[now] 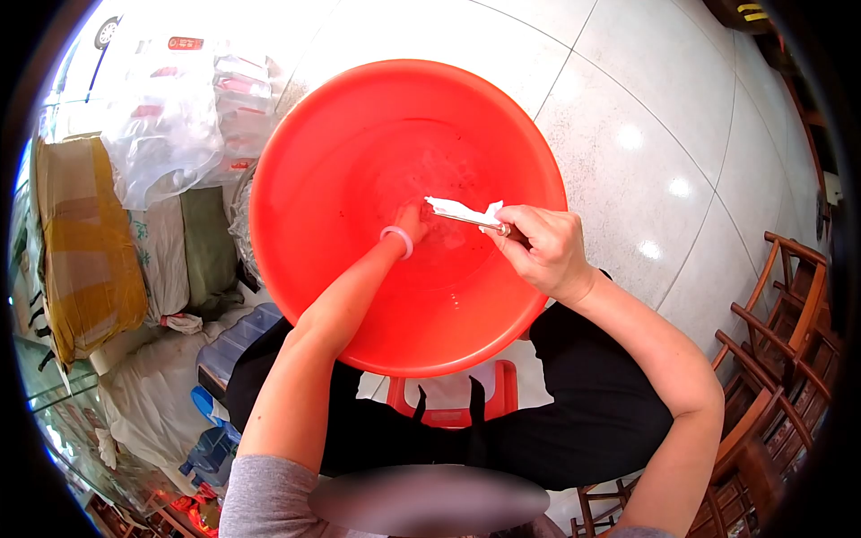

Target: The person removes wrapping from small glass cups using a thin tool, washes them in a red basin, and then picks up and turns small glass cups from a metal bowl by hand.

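A large round red basin (305, 161) with water and a few dark specks in it stands before me. My left hand (414, 222), with a pale pink bangle (397, 240) at its wrist, reaches down into the basin; its fingers are hidden in the water. Above the basin's right side, my right hand (547, 247) is closed round the dark handle of a thin metal tool (462, 213). White material, perhaps paper or cloth, lies along the tool, whose tip points left, close to my left hand.
A red stool (508, 386) is below the basin's near rim. Plastic-wrapped packages (170, 117), a taped brown box (90, 242) and sacks (166, 260) stand at the left. Wooden chairs (780, 314) are at the right, on the tiled floor (628, 179).
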Available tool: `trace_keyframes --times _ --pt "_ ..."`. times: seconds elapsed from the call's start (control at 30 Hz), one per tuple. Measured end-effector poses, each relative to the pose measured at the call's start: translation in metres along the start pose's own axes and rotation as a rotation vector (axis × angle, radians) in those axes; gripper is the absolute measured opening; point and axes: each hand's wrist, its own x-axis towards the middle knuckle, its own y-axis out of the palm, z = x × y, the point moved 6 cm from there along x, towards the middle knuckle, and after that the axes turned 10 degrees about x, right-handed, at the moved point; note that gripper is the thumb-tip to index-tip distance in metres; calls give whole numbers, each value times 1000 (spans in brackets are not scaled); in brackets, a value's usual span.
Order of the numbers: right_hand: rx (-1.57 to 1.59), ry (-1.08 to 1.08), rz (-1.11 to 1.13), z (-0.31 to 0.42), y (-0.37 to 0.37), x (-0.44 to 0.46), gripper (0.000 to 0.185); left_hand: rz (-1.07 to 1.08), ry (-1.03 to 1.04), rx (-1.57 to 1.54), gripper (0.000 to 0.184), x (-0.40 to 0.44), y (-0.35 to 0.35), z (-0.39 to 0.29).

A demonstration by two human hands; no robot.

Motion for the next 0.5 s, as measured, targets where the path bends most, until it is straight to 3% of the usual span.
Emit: trace_keyframes --times 0.5 --pt "2 3 9 -2 0 -2 13 27 6 92 27 10 16 16"
